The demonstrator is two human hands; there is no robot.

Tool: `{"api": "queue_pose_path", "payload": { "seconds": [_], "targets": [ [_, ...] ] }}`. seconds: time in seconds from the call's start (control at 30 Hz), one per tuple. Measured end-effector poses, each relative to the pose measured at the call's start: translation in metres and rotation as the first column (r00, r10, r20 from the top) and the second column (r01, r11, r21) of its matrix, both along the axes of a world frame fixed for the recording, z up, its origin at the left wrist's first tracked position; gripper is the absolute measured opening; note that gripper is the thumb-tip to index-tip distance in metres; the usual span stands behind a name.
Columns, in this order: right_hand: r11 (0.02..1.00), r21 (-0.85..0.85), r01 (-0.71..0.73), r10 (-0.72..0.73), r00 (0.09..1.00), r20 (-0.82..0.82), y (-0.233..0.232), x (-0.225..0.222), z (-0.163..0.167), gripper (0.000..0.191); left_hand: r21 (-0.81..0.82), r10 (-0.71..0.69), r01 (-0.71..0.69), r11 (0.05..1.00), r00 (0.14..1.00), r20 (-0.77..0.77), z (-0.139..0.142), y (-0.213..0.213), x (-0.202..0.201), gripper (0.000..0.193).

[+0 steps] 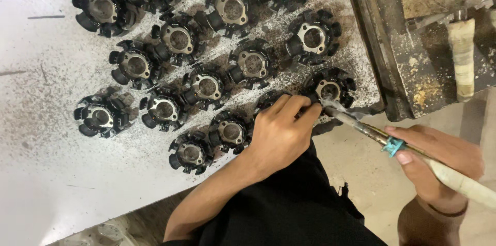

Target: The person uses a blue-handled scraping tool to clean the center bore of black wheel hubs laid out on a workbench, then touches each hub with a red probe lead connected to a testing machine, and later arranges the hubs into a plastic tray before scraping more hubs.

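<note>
A pale grey metal table fills most of the view, its top speckled with dark grit and filings that lie thickest toward the right edge. Beyond that edge stands a grimy, rust-stained machine frame with a lever whose handle is wrapped in dirty cloth, and below it a dusty concrete floor.

Rows of black round stator cores, each with a ring of stubby poles around a bright metal hub, crowd the table; they sit close together, some touching, and run off the top of the picture. One more core stands a little apart at the left.

The left hand rests on the table near its edge, fingers curled down and closed over a core that is almost wholly hidden beneath them. Just beside its fingertips, at the table's right corner, sits the worked core.

The right hand hangs off the table over the floor, closed around the pale handle of a soldering iron that bears a teal collar. The iron's stained shaft slants up to the left, and its tip meets the lower rim of the worked core, close to the left fingertips. A black garment covers the lap below.
</note>
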State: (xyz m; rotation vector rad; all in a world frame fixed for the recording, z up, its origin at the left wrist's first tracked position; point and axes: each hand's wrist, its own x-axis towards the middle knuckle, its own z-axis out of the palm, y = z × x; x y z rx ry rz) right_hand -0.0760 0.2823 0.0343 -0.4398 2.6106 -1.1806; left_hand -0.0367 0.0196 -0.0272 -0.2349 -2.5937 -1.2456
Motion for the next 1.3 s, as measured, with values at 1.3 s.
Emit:
{"api": "queue_pose_path", "payload": {
  "seconds": [1.3],
  "targets": [
    [0.903, -0.425, 0.066, -0.086, 0.996, -0.027, -0.021, -0.058, -0.05, 0.037, -0.09, 0.071, -0.075, 0.993, 0.997, -0.041, -0.01, -0.054, -0.063, 0.02]
  ]
}}
